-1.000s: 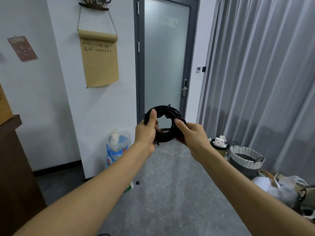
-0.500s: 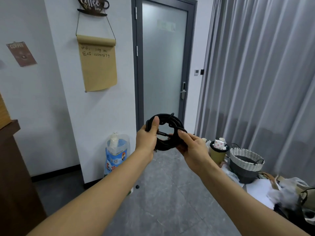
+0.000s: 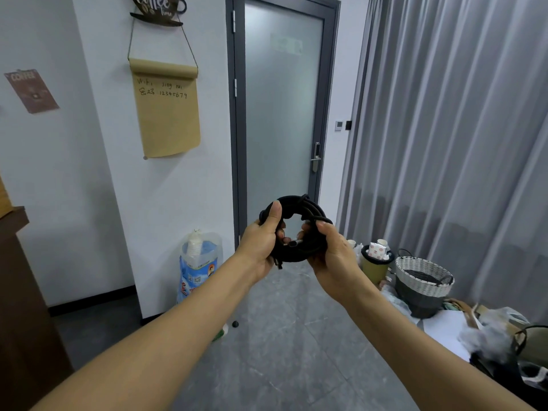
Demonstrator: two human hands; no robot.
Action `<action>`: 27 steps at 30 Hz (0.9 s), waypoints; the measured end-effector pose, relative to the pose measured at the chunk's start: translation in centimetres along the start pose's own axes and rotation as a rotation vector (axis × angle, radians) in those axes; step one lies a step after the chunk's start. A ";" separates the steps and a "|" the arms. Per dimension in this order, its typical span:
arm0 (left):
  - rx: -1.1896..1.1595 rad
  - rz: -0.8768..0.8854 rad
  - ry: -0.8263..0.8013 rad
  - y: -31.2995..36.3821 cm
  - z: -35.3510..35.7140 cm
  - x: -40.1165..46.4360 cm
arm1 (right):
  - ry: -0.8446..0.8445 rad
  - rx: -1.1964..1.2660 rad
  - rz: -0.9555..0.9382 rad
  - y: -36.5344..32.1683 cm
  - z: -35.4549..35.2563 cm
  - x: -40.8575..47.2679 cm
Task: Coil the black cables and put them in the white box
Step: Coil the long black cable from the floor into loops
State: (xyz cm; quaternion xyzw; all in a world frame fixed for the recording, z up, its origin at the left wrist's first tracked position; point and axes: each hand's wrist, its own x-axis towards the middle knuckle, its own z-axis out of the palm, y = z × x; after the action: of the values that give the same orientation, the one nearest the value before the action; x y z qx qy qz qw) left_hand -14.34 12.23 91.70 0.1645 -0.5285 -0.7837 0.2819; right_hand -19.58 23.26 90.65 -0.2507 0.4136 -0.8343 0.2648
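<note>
At centre frame, before the frosted glass door [image 3: 281,114], a coiled black cable [image 3: 308,209] is held up in both hands: the left hand [image 3: 261,241] is clenched on its left side, the right hand [image 3: 332,253] on its right. A metal-tipped plug [image 3: 293,243] is seen inside the ring. Coiling appears finished; tucking the end and finding the white box, not identifiable here, is called for next.

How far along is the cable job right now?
Done: one black cable is wound into a tight ring. In hand: left hand and right hand grip its sides, a metal plug end loose in the middle. Left: boxing it; no white box is clearly in view.
</note>
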 end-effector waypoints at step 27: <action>0.066 0.028 -0.082 -1.8 -1.7 -0.8 | 0.105 -0.378 0.244 0.6 -1.6 0.3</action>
State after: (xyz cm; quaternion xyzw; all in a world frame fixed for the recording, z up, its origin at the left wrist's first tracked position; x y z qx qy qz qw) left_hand -13.23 12.01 89.35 0.1343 -0.5673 -0.7679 0.2653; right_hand -20.70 23.69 89.37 -0.2004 0.6029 -0.7156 0.2903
